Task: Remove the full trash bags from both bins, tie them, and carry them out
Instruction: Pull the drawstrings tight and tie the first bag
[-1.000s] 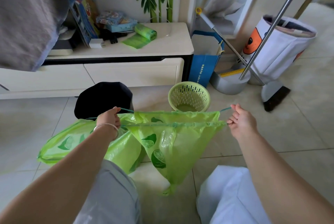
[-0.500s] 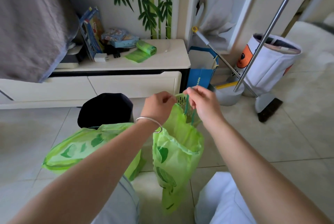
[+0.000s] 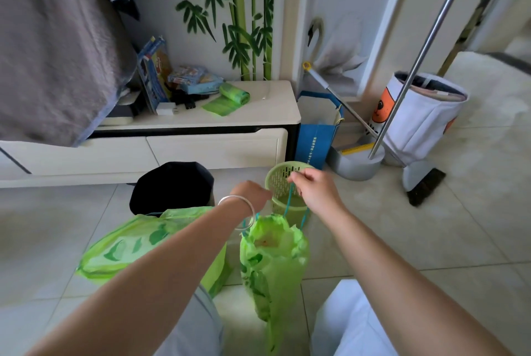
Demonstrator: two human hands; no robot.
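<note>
A small green trash bag (image 3: pixel 271 263) hangs from its teal drawstring (image 3: pixel 288 206), its gathered mouth bunched just below my hands. My right hand (image 3: pixel 316 187) pinches the drawstring loops above the bag. My left hand (image 3: pixel 253 193), with a silver bangle on the wrist, grips the string on the bag's left side. A second, larger green bag (image 3: pixel 138 246) lies on the floor to the left. Behind it stands a black bin (image 3: pixel 172 186). The green perforated bin (image 3: pixel 283 183) stands just beyond my hands.
A white cabinet (image 3: pixel 218 143) runs along the wall, carrying a roll of green bags (image 3: pixel 232 95). A blue paper bag (image 3: pixel 316 137), dustpan (image 3: pixel 356 163), broom (image 3: pixel 422 186) and white fabric hamper (image 3: pixel 422 117) stand at the right. My knees fill the bottom edge.
My hands came together from wide apart, pulling the drawstring so the bag's mouth closed. The bag now hangs lower, on longer loops of string.
</note>
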